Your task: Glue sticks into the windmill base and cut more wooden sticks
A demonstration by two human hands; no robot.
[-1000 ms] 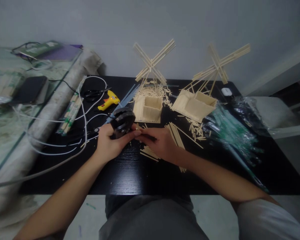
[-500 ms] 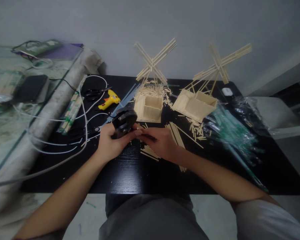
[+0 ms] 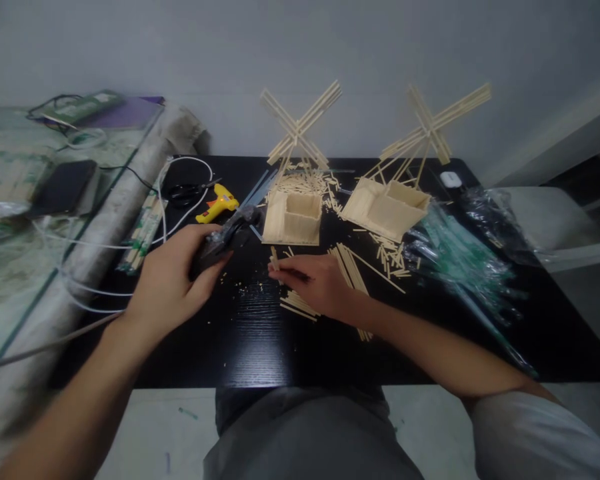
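My forearms (image 3: 420, 343) slant inward over the worktop's near edge (image 3: 250, 380), right grip (image 3: 320, 280) pinching a stick (image 3: 275, 255), left grip (image 3: 173, 277) clasping a black tool (image 3: 225, 237).

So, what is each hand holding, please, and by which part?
The left hand grips a blurred black tool, part unclear; the right hand pinches a wooden stick below its upper end.

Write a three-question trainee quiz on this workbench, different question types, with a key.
1. True or false: the left hand holds a dark tool.

2. What does the right hand pinch?
A) the yellow glue gun
B) a light wooden stick
C) the black scissors

3. How many wooden models with crossed blades stand on the black table?

Key: 1. True. 2. B. 3. Two.
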